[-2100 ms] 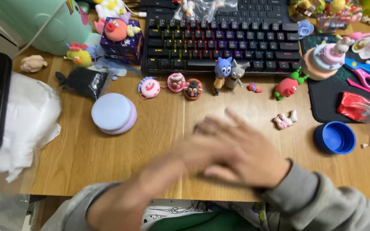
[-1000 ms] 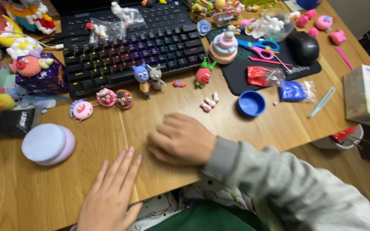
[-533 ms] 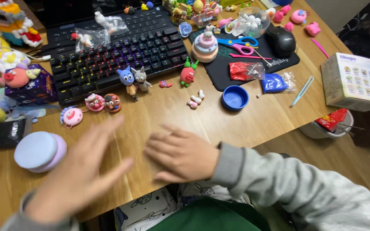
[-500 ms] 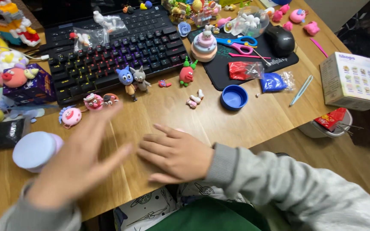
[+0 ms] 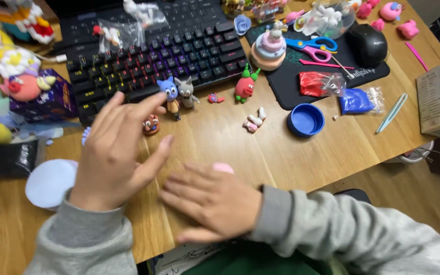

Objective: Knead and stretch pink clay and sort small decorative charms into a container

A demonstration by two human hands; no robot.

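The right hand (image 5: 215,203) lies flat, palm down, on the wooden desk top (image 5: 220,142), pressing a small lump of pink modelling clay (image 5: 223,167) whose edge shows just beyond the fingers. The left hand (image 5: 115,153) hovers open above the desk, fingers spread, holding nothing, near a small round clay figure (image 5: 150,124). For even flattening, keep the palm level, apply steady pressure, and work well apart from the black backlit keyboard (image 5: 148,56).
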